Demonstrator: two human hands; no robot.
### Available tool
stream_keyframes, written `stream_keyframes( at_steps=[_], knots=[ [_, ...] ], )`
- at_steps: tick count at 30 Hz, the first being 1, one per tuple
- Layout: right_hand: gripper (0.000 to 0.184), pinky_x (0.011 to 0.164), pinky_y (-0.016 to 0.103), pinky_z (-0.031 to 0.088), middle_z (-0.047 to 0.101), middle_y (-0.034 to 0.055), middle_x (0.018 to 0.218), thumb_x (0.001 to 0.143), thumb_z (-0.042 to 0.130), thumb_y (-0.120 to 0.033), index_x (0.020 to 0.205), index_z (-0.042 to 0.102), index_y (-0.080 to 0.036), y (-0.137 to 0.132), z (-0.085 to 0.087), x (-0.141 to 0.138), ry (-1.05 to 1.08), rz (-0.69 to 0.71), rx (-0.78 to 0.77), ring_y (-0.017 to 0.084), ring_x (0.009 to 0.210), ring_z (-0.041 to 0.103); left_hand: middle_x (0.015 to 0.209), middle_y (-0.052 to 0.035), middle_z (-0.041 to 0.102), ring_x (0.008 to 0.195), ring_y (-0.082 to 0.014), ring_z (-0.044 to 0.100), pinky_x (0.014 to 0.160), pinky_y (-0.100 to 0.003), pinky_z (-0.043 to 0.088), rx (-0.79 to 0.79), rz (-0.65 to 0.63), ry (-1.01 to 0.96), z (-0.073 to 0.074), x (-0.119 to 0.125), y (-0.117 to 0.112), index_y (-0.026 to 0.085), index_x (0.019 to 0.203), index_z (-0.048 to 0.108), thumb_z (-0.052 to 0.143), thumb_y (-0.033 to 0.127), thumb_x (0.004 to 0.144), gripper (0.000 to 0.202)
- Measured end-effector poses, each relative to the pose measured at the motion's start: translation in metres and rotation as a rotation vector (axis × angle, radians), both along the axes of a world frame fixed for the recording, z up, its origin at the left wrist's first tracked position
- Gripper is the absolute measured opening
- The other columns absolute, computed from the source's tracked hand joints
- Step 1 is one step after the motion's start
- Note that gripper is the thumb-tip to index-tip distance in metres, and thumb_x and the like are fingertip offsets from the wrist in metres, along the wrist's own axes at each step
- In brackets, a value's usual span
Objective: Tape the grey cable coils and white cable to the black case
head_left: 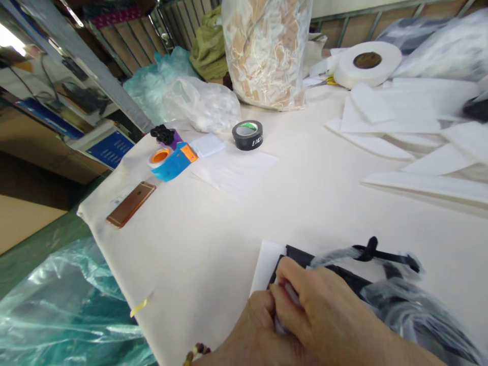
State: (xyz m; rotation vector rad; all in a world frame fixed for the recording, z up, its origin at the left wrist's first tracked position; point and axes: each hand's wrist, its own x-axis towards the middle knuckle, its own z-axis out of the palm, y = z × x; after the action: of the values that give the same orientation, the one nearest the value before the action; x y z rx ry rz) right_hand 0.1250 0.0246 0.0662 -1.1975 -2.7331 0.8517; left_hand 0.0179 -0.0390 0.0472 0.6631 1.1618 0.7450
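We judge the work to be partway along: the black bundle (299,255) is in our grip over the table (312,208), nearer us than the tape roll (247,143) and to its right, with clear plastic (415,307) loose farther right of that roll. What remains we cannot tell. Our left hand (259,330) and right hand (328,305) are curled closed on the black bundle; which layer each pinches is hidden.

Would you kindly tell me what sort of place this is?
Probably a workshop or packing area, judging by the stuffed clear bag, the roll of black tape and the large white roll on the pale table.
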Motion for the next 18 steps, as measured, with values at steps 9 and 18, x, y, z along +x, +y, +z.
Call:
stream_keyframes(
  at_steps=[9, 18],
  knots=[
    [0.018, 0.044, 0.022, 0.026, 0.046, -0.0045, 0.047, 0.077, 0.042, -0.019, 0.060, 0.047, -0.020, 0.021, -0.001, 0.014, 0.017, -0.189, -0.138, 0.011, 0.043, 0.043, 0.063, 0.0050, 0.055, 0.054, -0.0083, 0.045, 0.048, -0.017, 0.030, -0.203, -0.141, -0.026, 0.005, -0.007, 0.005, 0.015, 0.092, 0.061, 0.064, 0.019, 0.061, 0.032],
    [0.017, 0.042, 0.021, 0.028, 0.048, -0.0051, 0.048, 0.079, 0.046, -0.022, 0.063, 0.052, -0.021, 0.033, -0.003, 0.018, 0.073, -0.125, -0.133, 0.010, 0.042, 0.043, 0.055, 0.0066, 0.046, 0.045, -0.0073, 0.037, 0.041, -0.017, 0.026, -0.319, -0.159, -0.029, 0.010, -0.008, 0.004, 0.017, 0.091, 0.058, 0.065, 0.028, 0.059, 0.034]
  ],
)
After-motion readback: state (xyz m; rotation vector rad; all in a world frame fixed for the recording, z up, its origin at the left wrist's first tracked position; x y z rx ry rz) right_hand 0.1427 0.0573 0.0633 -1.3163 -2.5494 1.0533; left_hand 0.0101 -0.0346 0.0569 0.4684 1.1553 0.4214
